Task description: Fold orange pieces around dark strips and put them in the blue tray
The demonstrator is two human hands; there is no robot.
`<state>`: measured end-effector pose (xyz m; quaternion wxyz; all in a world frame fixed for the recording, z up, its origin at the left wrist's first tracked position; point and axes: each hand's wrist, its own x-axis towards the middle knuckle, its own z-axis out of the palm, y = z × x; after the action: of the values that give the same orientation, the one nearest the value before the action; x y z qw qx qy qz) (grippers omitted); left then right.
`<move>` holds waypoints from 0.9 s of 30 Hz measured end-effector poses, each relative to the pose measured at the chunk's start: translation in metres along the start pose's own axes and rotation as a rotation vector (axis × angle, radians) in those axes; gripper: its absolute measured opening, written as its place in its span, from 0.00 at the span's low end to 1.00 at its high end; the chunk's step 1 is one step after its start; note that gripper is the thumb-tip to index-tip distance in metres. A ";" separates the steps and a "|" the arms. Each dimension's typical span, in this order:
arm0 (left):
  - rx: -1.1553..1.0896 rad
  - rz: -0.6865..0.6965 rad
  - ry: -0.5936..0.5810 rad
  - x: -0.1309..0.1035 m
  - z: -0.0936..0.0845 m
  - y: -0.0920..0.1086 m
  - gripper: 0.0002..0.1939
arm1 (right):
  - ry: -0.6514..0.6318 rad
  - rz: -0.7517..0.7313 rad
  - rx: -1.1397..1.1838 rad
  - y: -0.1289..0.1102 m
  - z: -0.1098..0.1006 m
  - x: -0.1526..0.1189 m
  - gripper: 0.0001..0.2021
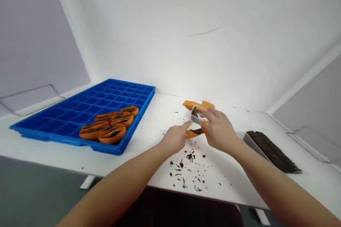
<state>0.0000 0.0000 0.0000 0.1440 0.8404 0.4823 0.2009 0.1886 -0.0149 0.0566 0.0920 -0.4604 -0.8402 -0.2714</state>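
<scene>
My right hand (pixel 217 127) is closed round a small open metal frame (pixel 197 118) with dark leafy material at its inner edge and orange material at its rim. My left hand (pixel 176 138) has its index finger stretched toward the frame, near the end of an orange strip (pixel 190 134) with a dark strip on it; the other fingers are curled, and whether they pinch the strip is hidden. Just behind the hands lie flat orange pieces (pixel 195 104).
At the left stands a blue compartment tray (pixel 137 120) with several orange-and-dark bundles (pixel 113 134) in its near right part. Dark crumbs (pixel 189 156) are scattered before my hands. A metal tray (pixel 254 144) of dark strips (pixel 274 150) lies right. White walls enclose the white table (pixel 128 163).
</scene>
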 end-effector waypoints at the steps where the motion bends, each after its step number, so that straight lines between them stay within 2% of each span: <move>1: -0.010 -0.001 -0.007 0.002 0.001 0.000 0.29 | -0.004 -0.005 0.011 0.000 0.001 0.000 0.08; 8: -0.123 0.003 0.012 0.005 0.001 0.001 0.26 | 0.042 -0.041 0.172 -0.008 0.009 0.009 0.07; 14: -0.207 -0.041 0.028 0.005 0.000 -0.001 0.15 | 0.128 0.103 0.391 -0.024 0.030 0.014 0.10; 17: -0.262 -0.073 0.037 0.007 0.004 -0.005 0.14 | 0.176 0.170 0.528 -0.030 0.045 0.008 0.10; 23: -0.419 -0.097 0.036 0.008 0.010 -0.009 0.15 | 0.295 0.243 0.626 -0.026 0.062 -0.008 0.21; 27: -0.423 -0.099 0.038 0.008 0.011 -0.009 0.16 | 0.211 0.178 0.569 -0.023 0.066 -0.017 0.20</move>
<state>0.0015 0.0108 -0.0118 0.3176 0.7629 0.4728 0.3059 0.1854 -0.0008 -0.0140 0.3271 -0.4573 -0.8247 -0.0623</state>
